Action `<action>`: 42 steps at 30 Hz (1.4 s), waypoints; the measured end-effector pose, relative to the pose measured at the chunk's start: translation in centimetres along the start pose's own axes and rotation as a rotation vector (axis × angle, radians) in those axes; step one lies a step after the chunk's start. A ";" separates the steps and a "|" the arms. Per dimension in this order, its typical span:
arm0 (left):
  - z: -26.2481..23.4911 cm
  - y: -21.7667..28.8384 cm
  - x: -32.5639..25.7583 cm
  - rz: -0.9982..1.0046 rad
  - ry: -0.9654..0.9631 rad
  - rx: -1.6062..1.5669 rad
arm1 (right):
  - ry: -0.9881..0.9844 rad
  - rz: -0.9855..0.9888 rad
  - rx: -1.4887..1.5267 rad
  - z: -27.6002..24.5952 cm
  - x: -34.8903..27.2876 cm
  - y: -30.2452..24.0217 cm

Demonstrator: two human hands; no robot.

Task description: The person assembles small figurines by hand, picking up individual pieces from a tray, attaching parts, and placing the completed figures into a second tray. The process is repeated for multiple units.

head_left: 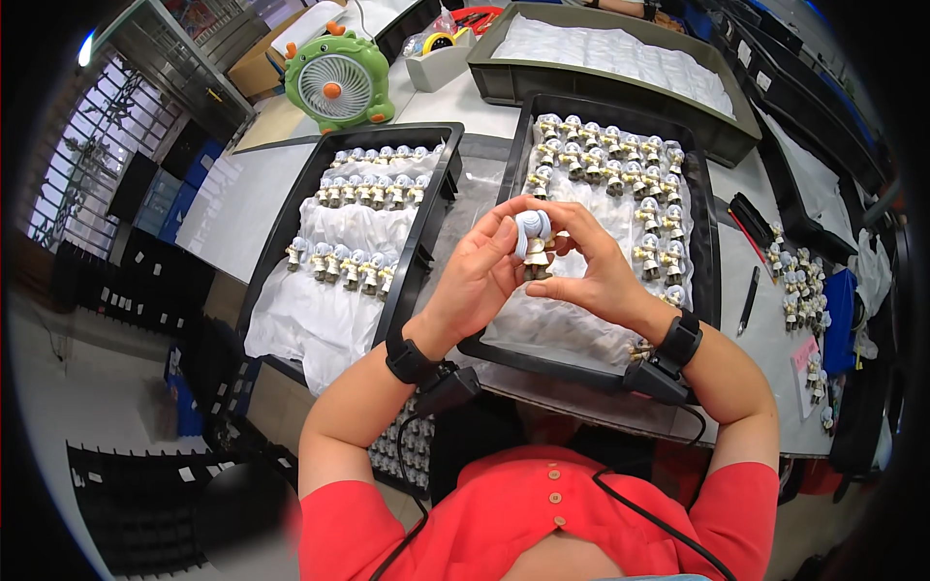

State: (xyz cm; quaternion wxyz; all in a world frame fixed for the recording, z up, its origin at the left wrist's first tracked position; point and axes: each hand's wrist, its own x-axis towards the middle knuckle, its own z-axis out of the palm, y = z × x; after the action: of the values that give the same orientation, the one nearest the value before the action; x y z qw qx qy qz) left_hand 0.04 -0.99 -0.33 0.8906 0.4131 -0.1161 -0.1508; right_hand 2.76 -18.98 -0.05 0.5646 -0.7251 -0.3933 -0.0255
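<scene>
Between my two hands I hold one small figurine [534, 246] with pale blue hair, a white outfit and dark boots. My left hand [481, 271] pinches its hair side with thumb and fingers. My right hand [593, 266] curls round the other side, thumb at the boots and fingers near the head. Both hands are raised over the right black tray [710, 281], where rows of like figurines lie on white sheeting along the far and right sides. To the left, another black tray [419, 242] holds several rows of the same figurines on crumpled white sheeting.
A green animal-shaped fan [337, 82] stands behind the left tray, beside a tape dispenser [439, 63]. A large olive tray [610, 58] with white lining sits at the back. Loose figurines [802, 286], a dark pen-like tool [749, 300] and a blue bin [841, 320] are at right.
</scene>
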 end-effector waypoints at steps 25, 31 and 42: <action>0.4 0.5 -0.1 -0.010 -0.056 0.002 | -0.006 0.016 0.069 0.2 0.0 0.1; 0.1 0.5 -0.2 0.004 -0.035 -0.004 | -0.014 0.019 0.051 0.2 -0.1 0.2; 0.1 0.7 -0.1 0.012 -0.065 0.048 | -0.018 0.033 0.046 0.1 -0.1 0.1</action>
State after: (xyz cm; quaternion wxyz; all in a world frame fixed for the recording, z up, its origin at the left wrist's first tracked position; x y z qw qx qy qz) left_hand 0.03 -0.61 0.24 0.8770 0.4286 -0.1509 -0.1561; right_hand 2.73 -18.92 -0.21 0.5779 -0.7185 -0.3869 -0.0007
